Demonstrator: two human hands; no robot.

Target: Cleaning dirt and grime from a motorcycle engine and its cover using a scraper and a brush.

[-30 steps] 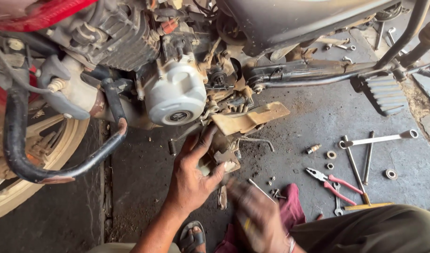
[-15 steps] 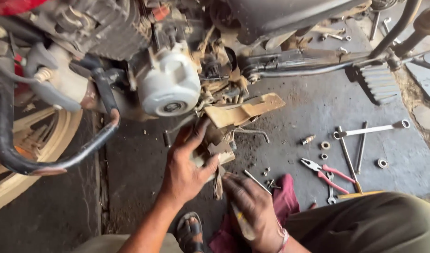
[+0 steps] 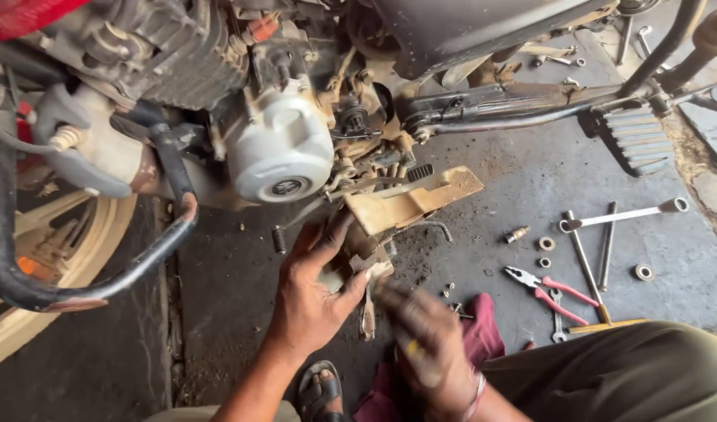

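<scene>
Oily grey floor lay beneath a motorcycle engine, with spanners and red-handled pliers scattered well apart. Left hand reached up, fingers spread against a rusty bracket under the engine. Right hand, blurred, had its grip curled around a small tool.

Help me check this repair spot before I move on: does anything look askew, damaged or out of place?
Yes. A tan, dirt-caked cover plate hangs tilted beneath the engine, just above the left hand. Loose washers and pliers lie scattered on the floor. The right hand is blurred; its hold is unclear.
</scene>
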